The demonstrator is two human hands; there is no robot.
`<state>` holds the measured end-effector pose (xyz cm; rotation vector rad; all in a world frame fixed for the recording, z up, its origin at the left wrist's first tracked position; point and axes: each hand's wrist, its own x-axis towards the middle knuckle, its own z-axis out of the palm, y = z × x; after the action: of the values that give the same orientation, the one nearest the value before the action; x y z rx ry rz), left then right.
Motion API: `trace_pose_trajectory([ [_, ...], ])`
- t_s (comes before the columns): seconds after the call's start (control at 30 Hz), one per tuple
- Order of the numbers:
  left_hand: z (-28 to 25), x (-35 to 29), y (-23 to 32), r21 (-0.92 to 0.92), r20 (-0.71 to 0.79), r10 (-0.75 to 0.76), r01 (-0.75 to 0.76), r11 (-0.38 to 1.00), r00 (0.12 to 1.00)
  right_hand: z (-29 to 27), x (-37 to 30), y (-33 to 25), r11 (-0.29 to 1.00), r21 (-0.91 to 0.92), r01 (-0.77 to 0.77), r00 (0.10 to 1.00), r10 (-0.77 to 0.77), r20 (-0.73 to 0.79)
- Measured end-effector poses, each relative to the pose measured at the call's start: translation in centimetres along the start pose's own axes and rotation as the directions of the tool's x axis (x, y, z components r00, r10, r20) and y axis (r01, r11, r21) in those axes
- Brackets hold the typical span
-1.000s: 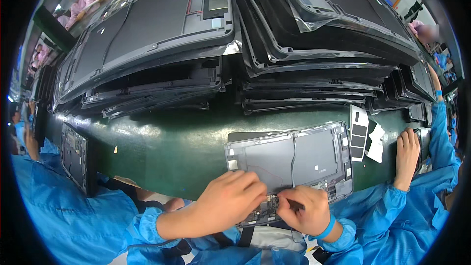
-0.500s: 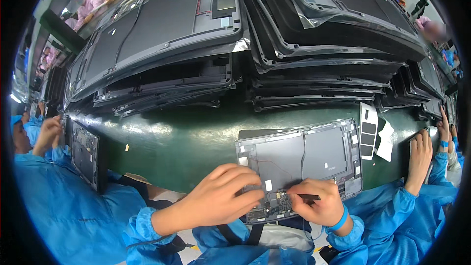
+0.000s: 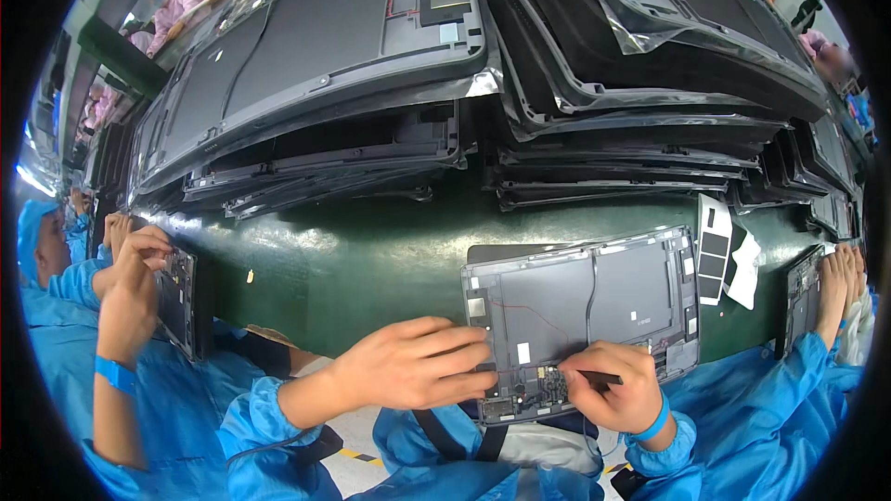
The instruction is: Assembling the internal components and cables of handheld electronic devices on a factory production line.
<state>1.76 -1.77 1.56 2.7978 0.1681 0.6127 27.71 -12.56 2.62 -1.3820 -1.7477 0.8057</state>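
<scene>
An opened tablet-like device [image 3: 622, 288] lies in front of me, its grey inner side up, with a small circuit board [image 3: 549, 385] along its near edge. My right hand [image 3: 617, 390] pinches a thin dark tool [image 3: 603, 378], whose kind I cannot make out. Its fingertips are at the circuit board. My left hand [image 3: 418, 366] hovers over the device's near left corner, fingers stretched and slightly apart, with nothing visible in them; its thumb is hidden. A thin red wire [image 3: 534, 308] curves across the left part of the device, and a black cable [image 3: 592, 288] crosses its middle.
Tall stacks of similar grey housings [image 3: 325, 83] and black housings [image 3: 640, 130] stand at the back of the green table [image 3: 371, 269]. White sheets with black patches [image 3: 713, 250] lie right of the device. Co-workers' hands [image 3: 130, 283] handle devices on both sides.
The view has turned slightly, so the scene sits further right. My left hand has drawn back a little toward the device's left edge. The right hand stays at the board. A left co-worker's arm has risen into view.
</scene>
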Motion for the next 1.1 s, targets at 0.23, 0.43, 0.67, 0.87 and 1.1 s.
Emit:
trace_pose_trajectory([
  [0.23,0.2,0.5,-0.2,-0.063,0.016,-0.064,0.064,0.996,0.998,-0.1,-0.1,0.0,1.000,-0.017,0.004,1.000,-0.004,0.000],
  [0.43,0.5,0.2,-0.1,-0.120,-0.041,-0.140,0.134,0.984,0.989,-0.1,0.1,0.2,0.999,-0.024,0.038,0.999,-0.039,-0.014],
  [0.67,-0.6,1.1,-0.4,-0.354,-0.073,-0.230,0.190,0.916,0.971,-2.0,2.1,-2.2,0.996,0.093,0.004,0.998,0.002,-0.066],
  [0.87,-0.8,0.7,-3.1,-0.182,-0.231,-0.309,0.271,0.945,0.923,-1.7,7.6,-2.8,0.942,-0.160,0.295,0.954,-0.282,0.101],
  [1.1,-1.2,0.8,-4.8,0.035,-0.118,-0.117,0.122,0.992,0.986,-0.7,8.1,-1.4,0.954,-0.141,0.266,0.941,-0.225,0.252],
])
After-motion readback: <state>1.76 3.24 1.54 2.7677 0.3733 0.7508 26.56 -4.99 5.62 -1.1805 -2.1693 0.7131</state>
